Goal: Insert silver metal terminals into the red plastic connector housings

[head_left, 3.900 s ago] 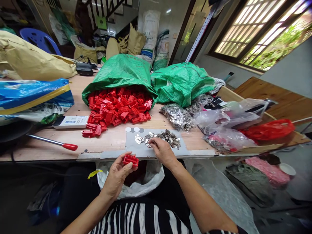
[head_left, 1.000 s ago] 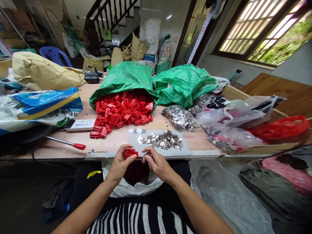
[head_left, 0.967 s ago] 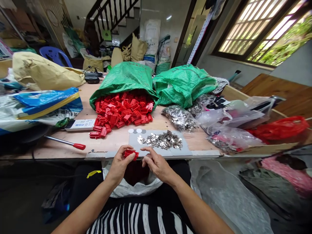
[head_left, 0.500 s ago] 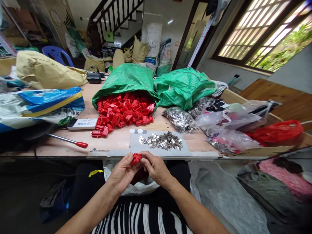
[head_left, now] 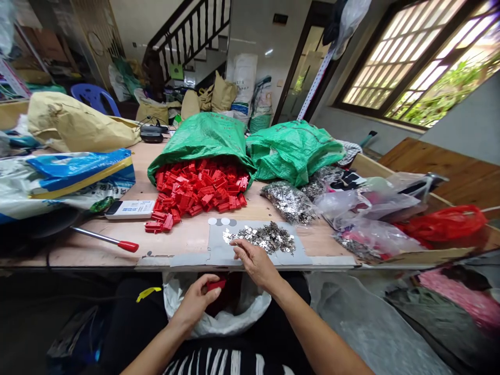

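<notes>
Over the mouth of a white sack (head_left: pixel 250 312) in the lap, my left hand (head_left: pixel 195 302) is closed with a small red plastic part (head_left: pixel 216 285) between thumb and fingers. My right hand (head_left: pixel 255 263) is above the table's front edge, its index finger and thumb apart at the left end of a pile of small silvery metal pieces (head_left: pixel 269 237). The pile lies on a grey mat (head_left: pixel 219 252). Dark red contents (head_left: pixel 230 294) show inside the sack. More red plastic parts (head_left: pixel 195 190) spill from a green woven bag (head_left: pixel 207 135).
A second green bag (head_left: pixel 292 148) and a clear bag of metal pieces (head_left: pixel 289 200) lie at right, beside a box of plastic bags (head_left: pixel 371 229). At left are a red-tipped lever (head_left: pixel 127 246), a white-and-black box (head_left: pixel 130 209) and a blue-and-white sack (head_left: pixel 78 174).
My hands have separated. The left one has lowered to the sack with a red part, while the right has moved up to the metal pile. The view has tilted slightly upward.
</notes>
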`<state>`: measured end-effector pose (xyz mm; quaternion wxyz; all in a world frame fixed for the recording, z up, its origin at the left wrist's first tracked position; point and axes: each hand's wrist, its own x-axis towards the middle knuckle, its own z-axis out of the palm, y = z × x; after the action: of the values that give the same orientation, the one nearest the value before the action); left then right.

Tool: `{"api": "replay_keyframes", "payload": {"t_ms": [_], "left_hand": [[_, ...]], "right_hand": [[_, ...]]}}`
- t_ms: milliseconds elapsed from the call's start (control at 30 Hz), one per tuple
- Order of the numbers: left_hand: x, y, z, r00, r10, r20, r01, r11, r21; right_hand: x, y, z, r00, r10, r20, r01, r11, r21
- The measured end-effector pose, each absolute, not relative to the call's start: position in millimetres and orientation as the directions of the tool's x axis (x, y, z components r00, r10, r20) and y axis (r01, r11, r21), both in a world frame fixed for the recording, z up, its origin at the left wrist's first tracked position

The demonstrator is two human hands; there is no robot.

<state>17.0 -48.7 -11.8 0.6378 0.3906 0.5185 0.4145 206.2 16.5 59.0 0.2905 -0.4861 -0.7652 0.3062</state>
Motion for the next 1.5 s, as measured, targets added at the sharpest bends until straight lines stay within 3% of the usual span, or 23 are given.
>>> {"api": "replay_keyframes", "payload": {"t_ms": [100, 233, 500, 733, 900, 1033, 1200, 1300, 1367, 1500], "left_hand": [[13, -47, -24, 0.122, 0.944, -0.306, -0.071, 0.316, 0.946], [15, -47, -28, 0.105, 0.938, -0.331, -0.091, 0.341, 0.936], [10, -47, -31, 0.126, 0.924, -0.361, -0.139, 0.377, 0.916], [13, -49, -23, 0.092, 0.927, -0.364, -0.227, 0.376, 0.898], [17, -50, 2, 0.040, 0.944, -0.328, -0.407, 0.315, 0.857], [18, -51, 20, -0.033, 0.965, -0.262, -0.487, 0.213, 0.847], [21, -55, 23, 0.072, 0.948, -0.309, -0.449, 0.308, 0.839], [22, -58, 24, 0.115, 0.933, -0.342, -0.481, 0.354, 0.802], [21, -59, 25, 0.154, 0.916, -0.370, -0.506, 0.395, 0.767], [20, -61, 28, 0.221, 0.887, -0.405, -0.551, 0.457, 0.698]], "right_hand": [[204, 46, 64, -0.348, 0.923, 0.168, 0.710, 0.376, -0.595], [186, 92, 70, -0.304, 0.950, 0.074, 0.900, 0.312, -0.305], [148, 152, 74, -0.243, 0.970, -0.014, 0.954, 0.236, -0.187], [153, 125, 83, -0.369, 0.929, 0.005, 0.897, 0.357, -0.260], [160, 66, 81, -0.507, 0.857, 0.096, 0.687, 0.468, -0.556], [161, 11, 73, -0.479, 0.873, 0.095, 0.639, 0.421, -0.644], [168, -28, 65, -0.487, 0.873, 0.030, 0.531, 0.324, -0.783], [190, -31, 60, -0.469, 0.882, -0.038, 0.410, 0.180, -0.894], [213, -26, 56, -0.332, 0.943, -0.033, 0.448, 0.126, -0.885], [258, -12, 52, -0.024, 0.989, 0.147, 0.742, 0.116, -0.660]]}}
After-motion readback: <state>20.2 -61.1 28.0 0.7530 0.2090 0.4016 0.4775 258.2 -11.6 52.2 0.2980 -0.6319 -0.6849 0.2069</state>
